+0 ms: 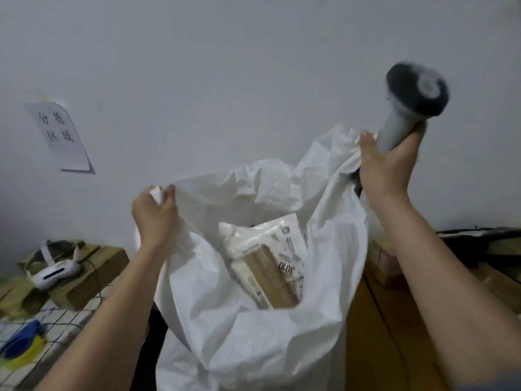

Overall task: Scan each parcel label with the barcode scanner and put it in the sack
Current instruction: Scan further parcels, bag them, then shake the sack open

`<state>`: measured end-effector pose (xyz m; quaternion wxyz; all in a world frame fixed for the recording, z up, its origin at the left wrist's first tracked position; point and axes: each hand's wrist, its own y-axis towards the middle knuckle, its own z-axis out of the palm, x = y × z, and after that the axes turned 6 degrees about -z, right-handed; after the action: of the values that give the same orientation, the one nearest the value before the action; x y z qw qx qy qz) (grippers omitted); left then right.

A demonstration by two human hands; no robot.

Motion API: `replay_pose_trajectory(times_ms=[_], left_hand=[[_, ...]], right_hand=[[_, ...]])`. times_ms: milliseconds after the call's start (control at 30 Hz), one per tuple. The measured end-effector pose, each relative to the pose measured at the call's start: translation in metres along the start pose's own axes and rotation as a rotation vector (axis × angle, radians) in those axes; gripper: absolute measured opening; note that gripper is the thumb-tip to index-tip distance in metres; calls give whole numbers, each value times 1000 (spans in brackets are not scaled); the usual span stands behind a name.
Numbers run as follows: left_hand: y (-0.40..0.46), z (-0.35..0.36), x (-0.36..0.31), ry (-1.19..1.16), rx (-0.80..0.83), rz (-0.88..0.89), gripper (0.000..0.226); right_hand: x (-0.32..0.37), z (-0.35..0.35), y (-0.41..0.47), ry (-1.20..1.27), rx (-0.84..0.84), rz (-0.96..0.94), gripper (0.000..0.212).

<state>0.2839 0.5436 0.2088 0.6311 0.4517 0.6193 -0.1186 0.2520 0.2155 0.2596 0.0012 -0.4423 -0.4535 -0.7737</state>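
**Desk:** White woven plastic filled the frame. What was happening, left to right?

**Photographer:** The left hand (153,214) pinched the sack (253,320) by its rim, lifting the mouth open. Inside lay at least one labelled parcel (265,266), tilted against the far wall. The right hand (387,167) gripped the barcode scanner (414,100) by its handle and apparently caught the sack's edge too, though blur made that uncertain.

**Desk:** How far along?

**Photographer:** Partly done, I judged. Brown boxes (394,266) waited just right of the sack, perhaps still unscanned.
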Motion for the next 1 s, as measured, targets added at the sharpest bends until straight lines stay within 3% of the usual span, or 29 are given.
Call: replay_pose_trajectory(times_ms=[67,233,400,567,733,900,1000], left_hand=[[-13,4,14,-20,87,-59,35],[8,4,-23,-132,-19,15,29],[-11,13,-2,1,85,-14,41],[21,12,-28,-152,-126,7,34],[-8,25,3,-61,37,-106,27],[7,20,-40,-160,-95,72,18],[-3,27,-13,-3,46,42,21]], right_hand=[[-8,-1,-14,-10,69,41,63],[2,2,3,9,-70,-44,63],[-11,3,-12,-25,97,29,58],[5,4,8,4,-109,-82,60],[-9,0,-10,-39,48,12,60],[4,-2,-1,0,-192,-80,67],[-7,-2,-18,-34,-56,15,67]])
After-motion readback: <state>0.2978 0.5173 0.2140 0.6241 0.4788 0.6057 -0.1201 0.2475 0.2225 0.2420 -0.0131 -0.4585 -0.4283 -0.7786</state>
